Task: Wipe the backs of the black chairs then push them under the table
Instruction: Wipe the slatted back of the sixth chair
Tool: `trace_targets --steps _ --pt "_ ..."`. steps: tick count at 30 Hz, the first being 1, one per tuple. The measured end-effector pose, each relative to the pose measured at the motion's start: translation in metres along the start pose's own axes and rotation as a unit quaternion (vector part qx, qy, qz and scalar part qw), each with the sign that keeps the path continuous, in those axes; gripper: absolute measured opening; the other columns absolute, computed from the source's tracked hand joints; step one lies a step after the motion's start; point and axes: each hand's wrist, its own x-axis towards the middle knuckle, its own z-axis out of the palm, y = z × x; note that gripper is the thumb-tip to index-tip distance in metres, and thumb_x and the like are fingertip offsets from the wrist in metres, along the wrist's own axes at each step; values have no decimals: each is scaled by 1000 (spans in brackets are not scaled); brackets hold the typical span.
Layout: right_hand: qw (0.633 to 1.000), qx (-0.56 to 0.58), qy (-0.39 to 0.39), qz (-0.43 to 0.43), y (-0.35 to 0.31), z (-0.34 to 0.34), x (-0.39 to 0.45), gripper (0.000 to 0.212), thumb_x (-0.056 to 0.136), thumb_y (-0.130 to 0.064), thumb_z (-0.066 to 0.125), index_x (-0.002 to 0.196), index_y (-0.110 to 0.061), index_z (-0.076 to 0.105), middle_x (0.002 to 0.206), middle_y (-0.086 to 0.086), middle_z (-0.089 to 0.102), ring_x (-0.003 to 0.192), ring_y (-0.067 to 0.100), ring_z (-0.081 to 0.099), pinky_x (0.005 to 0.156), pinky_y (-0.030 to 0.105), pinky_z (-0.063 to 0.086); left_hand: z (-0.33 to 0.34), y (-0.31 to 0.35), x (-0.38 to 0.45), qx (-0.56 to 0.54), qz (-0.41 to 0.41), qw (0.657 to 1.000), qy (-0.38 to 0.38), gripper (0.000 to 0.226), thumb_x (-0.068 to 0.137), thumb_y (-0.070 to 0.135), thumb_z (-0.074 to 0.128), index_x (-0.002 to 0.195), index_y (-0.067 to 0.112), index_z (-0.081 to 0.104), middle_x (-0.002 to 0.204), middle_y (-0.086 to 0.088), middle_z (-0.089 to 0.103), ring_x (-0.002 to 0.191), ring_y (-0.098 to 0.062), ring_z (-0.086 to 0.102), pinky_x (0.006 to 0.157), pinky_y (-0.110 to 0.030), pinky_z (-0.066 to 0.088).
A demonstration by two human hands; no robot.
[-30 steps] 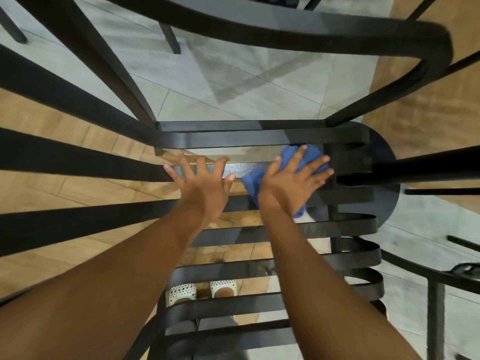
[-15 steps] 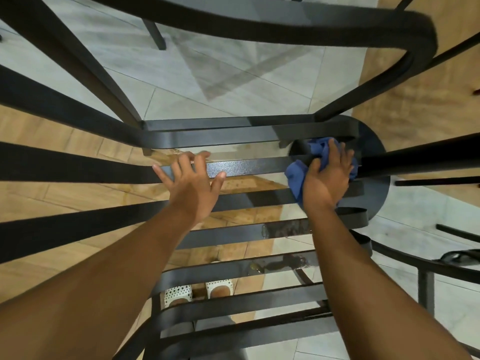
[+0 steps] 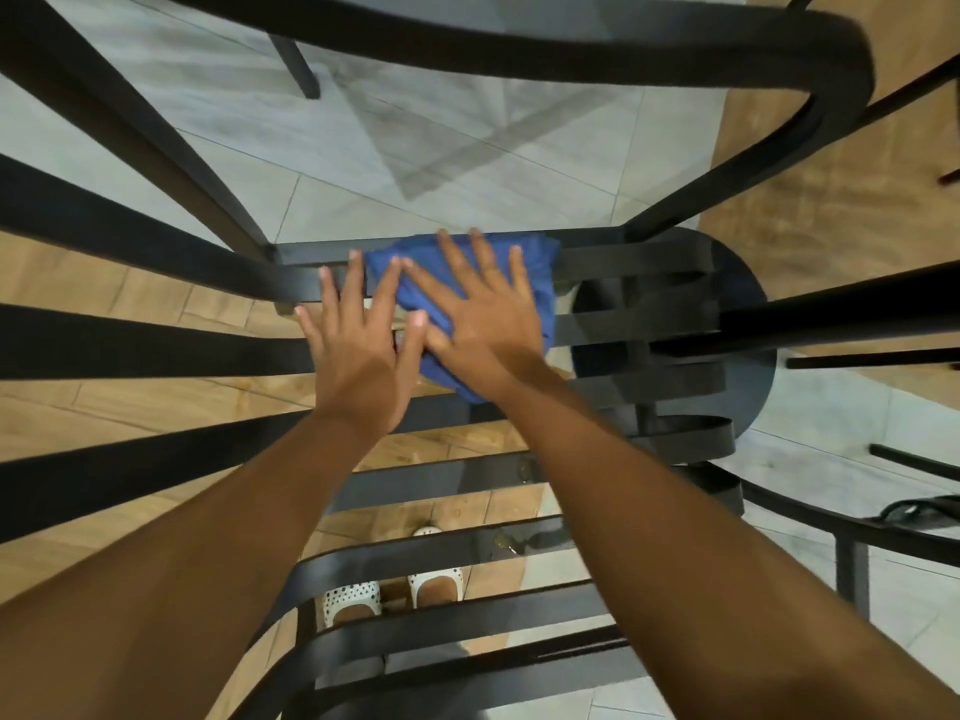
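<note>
right hand (image 3: 483,324), fingers flat, presses soft blue cloth (image 3: 524,283) on stiff black chair (image 3: 639,262) slats; left hand (image 3: 358,350) rests flat alongside. likely heavy: push by the top rail.

A: What carries everything in this scene?

B: The floor (image 3: 467,163). The far part has pale grey tiles, and the near left part has wood-coloured planks (image 3: 130,402).

A: What stands directly on it?

B: A black chair (image 3: 639,324) of flat horizontal slats stands in the middle, and its thin legs go down to the floor. Between the near slats a pair of white perforated shoes (image 3: 389,589) rests on the planks. At the right, a round black base (image 3: 748,356) lies flat on the tiles, behind the slats.
</note>
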Motion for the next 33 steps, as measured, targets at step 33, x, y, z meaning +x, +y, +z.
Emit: trace_targets --steps 33 --pt "933 88 54 343 95 -20 -51 57 91 -17 47 144 -10 29 148 23 31 136 43 29 107 61 28 37 79 -2 100 75 983 -135 44 99 40 29 142 31 28 131 -3 37 127 -22 29 111 -49 -3"
